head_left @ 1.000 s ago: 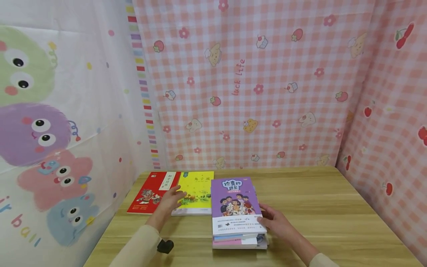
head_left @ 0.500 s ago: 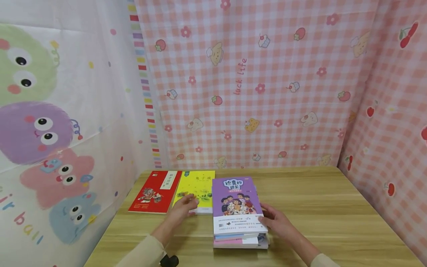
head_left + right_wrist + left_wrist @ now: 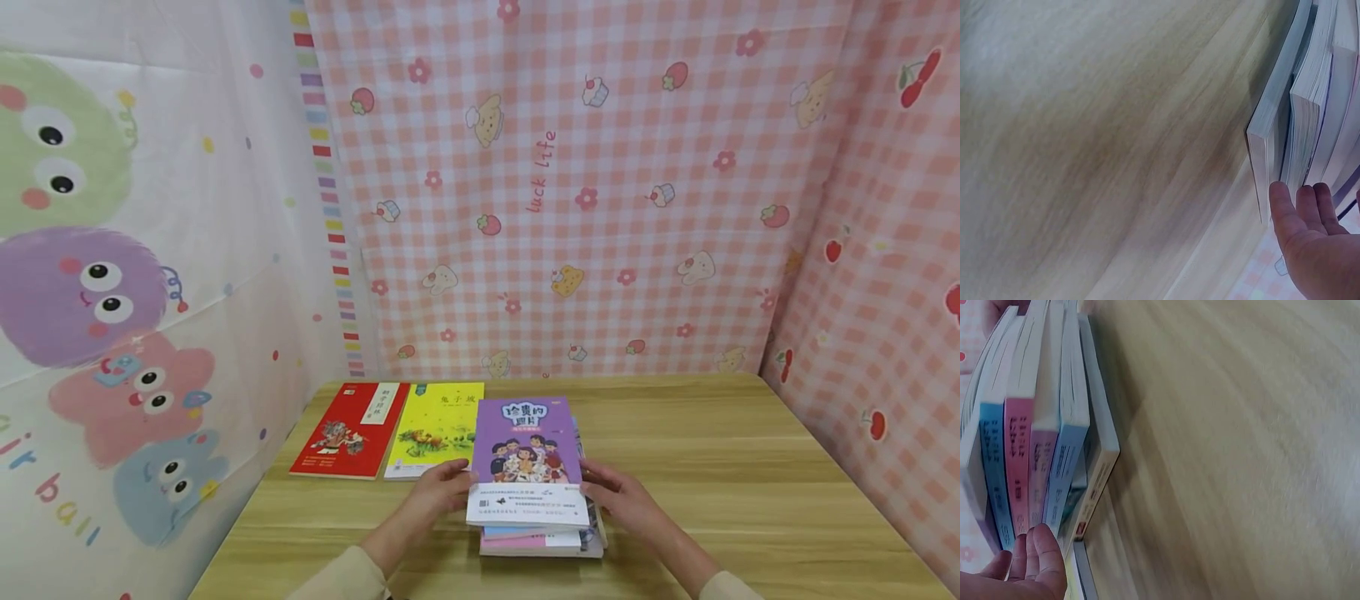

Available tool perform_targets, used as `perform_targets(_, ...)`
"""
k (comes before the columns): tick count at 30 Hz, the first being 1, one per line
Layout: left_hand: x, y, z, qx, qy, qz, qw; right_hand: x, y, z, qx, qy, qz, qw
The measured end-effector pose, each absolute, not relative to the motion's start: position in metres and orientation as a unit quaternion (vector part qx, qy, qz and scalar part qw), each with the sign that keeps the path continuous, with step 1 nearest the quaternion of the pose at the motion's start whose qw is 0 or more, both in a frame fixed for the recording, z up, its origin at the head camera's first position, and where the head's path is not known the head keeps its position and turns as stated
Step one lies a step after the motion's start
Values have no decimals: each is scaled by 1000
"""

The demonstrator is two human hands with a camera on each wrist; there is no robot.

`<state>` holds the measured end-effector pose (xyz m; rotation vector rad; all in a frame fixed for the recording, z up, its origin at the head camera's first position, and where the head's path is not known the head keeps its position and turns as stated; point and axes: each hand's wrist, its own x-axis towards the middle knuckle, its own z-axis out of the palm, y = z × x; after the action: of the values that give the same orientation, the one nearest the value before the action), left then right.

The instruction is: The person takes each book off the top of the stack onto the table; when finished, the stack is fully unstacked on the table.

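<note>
- On the wood-grained table (image 3: 705, 500): rectangular paperback stack (image 3: 531, 487), purple book (image 3: 525, 454) uppermost.
- Left hand (image 3: 431, 504): unclenched, fingers touching flat spines (image 3: 1019, 462).
- Right hand (image 3: 622, 498): unclenched, straight fingers against layered page edges (image 3: 1305, 125).

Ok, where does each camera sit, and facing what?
Head: on the head, facing forward and down at the book stack; left hand, right hand, sleeves show.
Left wrist: on that wrist, facing the stack's spines; left hand, some skin at top.
Right wrist: on that wrist, facing page edges; right hand.
Both wrist views share the stack and table.
</note>
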<state>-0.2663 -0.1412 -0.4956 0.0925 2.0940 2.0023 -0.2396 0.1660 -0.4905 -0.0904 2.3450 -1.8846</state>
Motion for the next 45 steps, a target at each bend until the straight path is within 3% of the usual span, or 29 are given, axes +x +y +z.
perform_targets(23,-261,-139,-493,13,735,668,116,-238,168,-495,-62,771,-630,68)
perform_targets(37,-257,-152,-496,10,665,722,188,-240,165,-498,-60,787,-611,53)
perform_targets(45,-253,-160,-499,39,649,738,179,-239,161,-496,-59,797,-601,31)
